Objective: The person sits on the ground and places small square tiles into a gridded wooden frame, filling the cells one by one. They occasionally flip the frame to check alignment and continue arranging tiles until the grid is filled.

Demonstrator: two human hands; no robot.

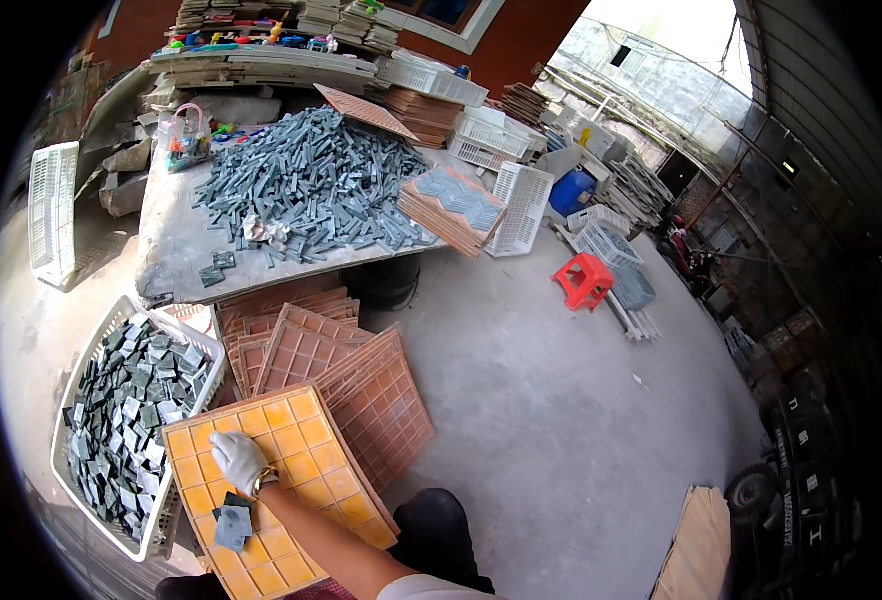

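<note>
A yellow grid tray (296, 425) with square cells lies tilted across my lap. My right hand (238, 462), in a white glove and with a gold-coloured band at the wrist, is over the tray's upper left cells. Its fingers are curled together and point down at the grid; whatever they may hold is hidden. A few dark grey square stone tiles (232, 527) lie loosely overlapped on the tray, just below the hand. To the left, a white plastic crate (60, 455) is heaped with similar square tiles (136, 400). My left hand does not show.
Brown grid trays (386, 405) are stacked beyond the yellow one. A table (176, 225) bears a large heap of narrow grey stone strips (311, 175) and a filled tray (451, 205). A red stool (583, 281) and a blue drum (572, 190) stand to the right.
</note>
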